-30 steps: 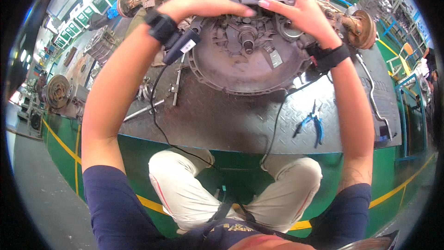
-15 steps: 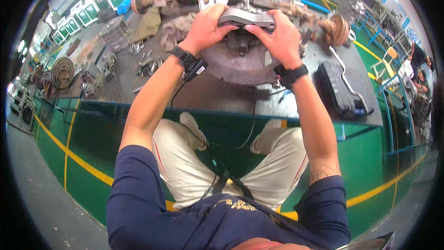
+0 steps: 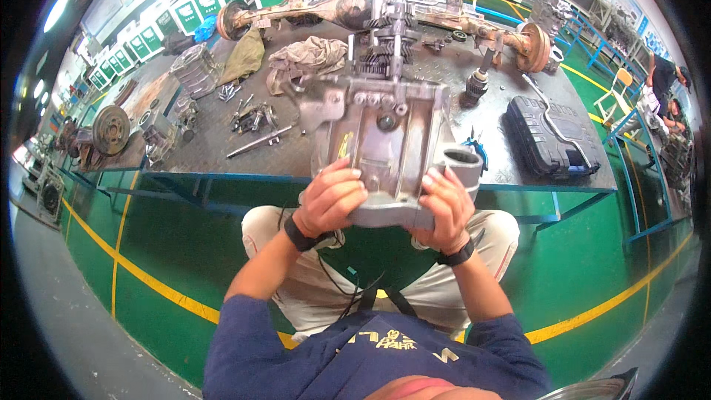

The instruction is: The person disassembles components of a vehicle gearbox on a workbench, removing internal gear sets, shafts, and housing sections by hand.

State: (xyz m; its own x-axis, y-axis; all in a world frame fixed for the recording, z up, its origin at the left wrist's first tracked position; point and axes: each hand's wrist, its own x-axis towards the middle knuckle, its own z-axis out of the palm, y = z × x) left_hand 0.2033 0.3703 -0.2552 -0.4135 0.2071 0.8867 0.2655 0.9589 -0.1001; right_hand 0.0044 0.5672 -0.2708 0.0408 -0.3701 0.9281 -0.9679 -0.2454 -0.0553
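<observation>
A grey metal gearbox housing lies tipped toward me across the table's near side, its near end reaching past the edge. From its far end rise shafts carrying several gears. My left hand grips the left part of the near rim, fingers on top. On the right part, my right hand holds the same rim, beside a round tube-like opening. Both thumbs are hidden. Blue-handled pliers lie just right of the housing.
An upright gear shaft and a black tool case with a bent metal bar stand to the right. Cloths, loose metal parts and a rod lie left. A long rusty axle spans the back. Another person works far right.
The near end of the gearbox has swung down toward me with both hands on it. Its underside-like ribbed face and the gears beyond now show; my arms have drawn back.
</observation>
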